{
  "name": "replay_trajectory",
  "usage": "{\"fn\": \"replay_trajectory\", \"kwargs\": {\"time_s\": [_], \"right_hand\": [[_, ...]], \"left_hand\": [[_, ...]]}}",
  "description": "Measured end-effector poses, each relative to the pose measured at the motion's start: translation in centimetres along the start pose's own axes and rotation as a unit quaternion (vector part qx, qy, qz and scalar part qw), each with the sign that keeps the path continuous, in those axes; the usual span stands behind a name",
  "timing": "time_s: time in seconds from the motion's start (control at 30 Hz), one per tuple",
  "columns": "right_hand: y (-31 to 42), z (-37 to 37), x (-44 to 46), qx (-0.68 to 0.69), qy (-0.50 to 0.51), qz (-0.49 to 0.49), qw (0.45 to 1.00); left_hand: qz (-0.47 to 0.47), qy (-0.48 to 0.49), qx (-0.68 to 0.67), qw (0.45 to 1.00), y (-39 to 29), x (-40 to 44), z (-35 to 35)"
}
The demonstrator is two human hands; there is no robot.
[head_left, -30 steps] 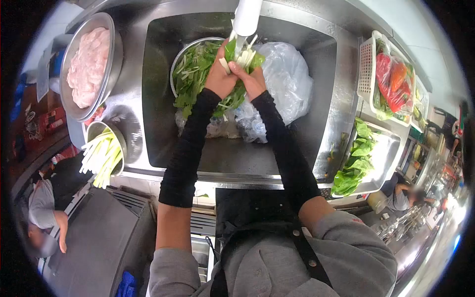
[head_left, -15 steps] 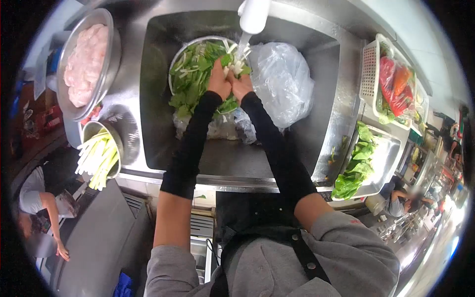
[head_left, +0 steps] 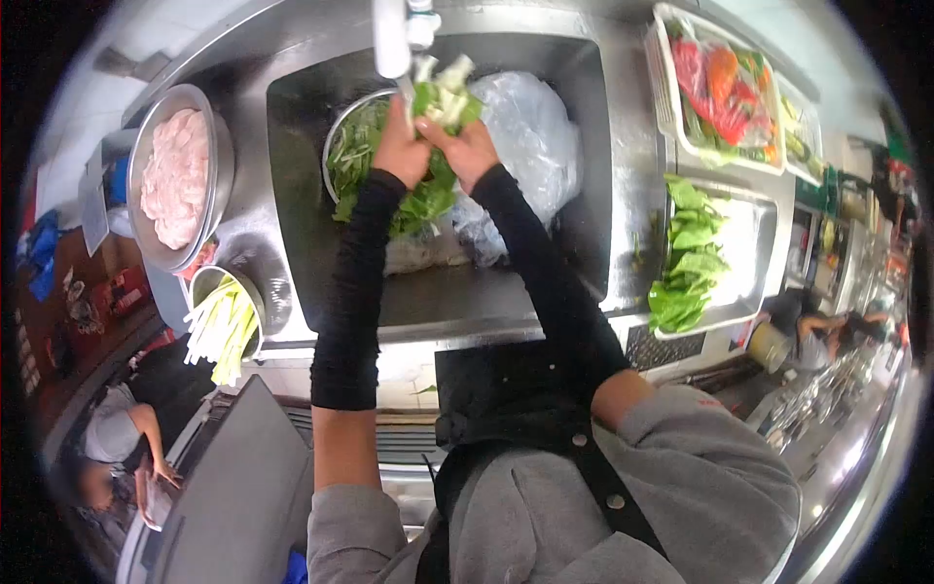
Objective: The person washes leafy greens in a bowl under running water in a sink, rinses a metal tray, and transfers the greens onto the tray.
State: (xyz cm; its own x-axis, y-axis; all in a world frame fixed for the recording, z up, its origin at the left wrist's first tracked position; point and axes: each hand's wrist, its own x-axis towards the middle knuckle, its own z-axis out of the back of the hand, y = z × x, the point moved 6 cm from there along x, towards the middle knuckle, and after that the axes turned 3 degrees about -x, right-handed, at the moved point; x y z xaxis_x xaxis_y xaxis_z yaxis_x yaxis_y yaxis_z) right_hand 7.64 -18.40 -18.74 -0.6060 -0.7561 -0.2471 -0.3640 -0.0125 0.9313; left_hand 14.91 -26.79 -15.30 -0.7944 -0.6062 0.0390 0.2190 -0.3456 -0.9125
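Observation:
Both of my hands grip one bunch of leafy greens (head_left: 443, 105), its pale stem ends pointing away from me. My left hand (head_left: 402, 151) is closed around its left side; my right hand (head_left: 465, 151) closes on its right side, thumb toward the left hand. The bunch is just above the sink, close to the white faucet (head_left: 391, 44). Beneath my left hand, a metal bowl (head_left: 329, 161) full of greens (head_left: 356, 146) is partly hidden. A clear plastic bag (head_left: 530, 146) lies to the right of my right hand inside the sink (head_left: 496, 297).
On the left stand a bowl of pale raw meat (head_left: 175, 180) and a container of cut stalks (head_left: 224, 326). To the right are a metal tray (head_left: 744, 248) with leafy greens (head_left: 689, 258) and a white basket (head_left: 664, 102) of bagged peppers. A co-worker (head_left: 122, 433) is at lower left.
My hands have lifted the bunch up out of the bowl, and its stems now stand up beside the faucet. The whole view has shifted as my head turned.

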Motion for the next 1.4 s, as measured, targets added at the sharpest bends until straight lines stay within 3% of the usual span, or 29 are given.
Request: {"fn": "replay_trajectory", "kwargs": {"time_s": [0.03, 0.07, 0.1, 0.27, 0.37, 0.5, 0.57, 0.67, 0.77, 0.93, 1.03, 1.13, 1.17, 1.2, 1.23, 1.27, 1.3, 1.37, 1.4], "right_hand": [[0.6, -0.5, 0.2, -0.021, 0.019, -0.009, 1.000], [1.6, -0.9, 0.0, -0.083, 0.070, -0.066, 0.992], [2.8, -1.2, -0.3, -0.086, 0.056, -0.048, 0.994], [4.6, -0.9, -1.5, -0.088, 0.046, 0.022, 0.995], [4.8, 0.2, -3.6, -0.061, 0.004, 0.071, 0.996], [7.8, 2.7, -9.4, -0.196, -0.063, 0.079, 0.975], [8.0, 3.4, -11.4, -0.148, -0.048, 0.107, 0.982], [10.5, 3.5, -13.6, -0.126, -0.061, 0.162, 0.977], [13.2, 3.8, -14.7, -0.143, -0.072, 0.191, 0.968], [17.0, 6.5, -15.7, -0.045, -0.056, 0.176, 0.982], [19.8, 10.8, -17.9, 0.041, -0.073, 0.150, 0.985], [25.6, 18.4, -21.9, 0.015, -0.154, 0.204, 0.967], [27.6, 21.6, -23.5, -0.057, -0.215, 0.248, 0.943], [29.1, 24.7, -25.2, -0.035, -0.213, 0.202, 0.955], [30.1, 27.8, -26.6, -0.036, -0.261, 0.217, 0.940], [30.4, 30.7, -27.7, 0.049, -0.256, 0.162, 0.952], [30.2, 33.9, -28.3, 0.084, -0.283, 0.176, 0.939], [29.0, 39.8, -29.4, 0.199, -0.309, 0.118, 0.922], [28.1, 42.6, -29.9, 0.255, -0.312, 0.054, 0.914]], "left_hand": [[-0.013, -0.002, 0.030, 0.999, -0.3, 0.2, 1.0], [0.015, 0.013, -0.034, 0.999, -0.4, 0.3, 1.7], [0.044, 0.029, -0.097, 0.994, -0.7, 0.4, 2.4], [0.019, 0.079, -0.076, 0.994, -2.6, 0.2, 2.4], [-0.013, 0.049, 0.054, 0.997, -3.4, -1.7, 0.9], [-0.022, 0.043, -0.097, 0.994, -8.6, -5.8, -2.4], [-0.021, 0.057, -0.034, 0.998, -10.2, -7.5, -2.9], [-0.016, 0.079, -0.059, 0.995, -13.5, -8.5, -2.9], [-0.087, 0.072, 0.027, 0.993, -17.2, -8.1, -2.6], [-0.046, 0.135, 0.029, 0.989, -24.0, -6.6, -4.8], [-0.113, 0.176, 0.081, 0.974, -29.9, -5.9, -9.0], [-0.205, 0.239, 0.132, 0.940, -36.3, -5.2, -16.0], [-0.242, 0.265, 0.142, 0.923, -38.9, -5.0, -18.9], [-0.241, 0.292, 0.132, 0.916, -41.3, -4.8, -22.0], [-0.240, 0.319, 0.121, 0.909, -43.6, -4.8, -25.2], [-0.240, 0.346, 0.110, 0.900, -45.2, -4.4, -28.5], [-0.303, 0.365, 0.115, 0.873, -45.9, -3.9, -32.0], [-0.306, 0.405, 0.139, 0.850, -45.5, -2.2, -40.1], [-0.268, 0.475, 0.166, 0.822, -45.2, -1.4, -44.3]]}}
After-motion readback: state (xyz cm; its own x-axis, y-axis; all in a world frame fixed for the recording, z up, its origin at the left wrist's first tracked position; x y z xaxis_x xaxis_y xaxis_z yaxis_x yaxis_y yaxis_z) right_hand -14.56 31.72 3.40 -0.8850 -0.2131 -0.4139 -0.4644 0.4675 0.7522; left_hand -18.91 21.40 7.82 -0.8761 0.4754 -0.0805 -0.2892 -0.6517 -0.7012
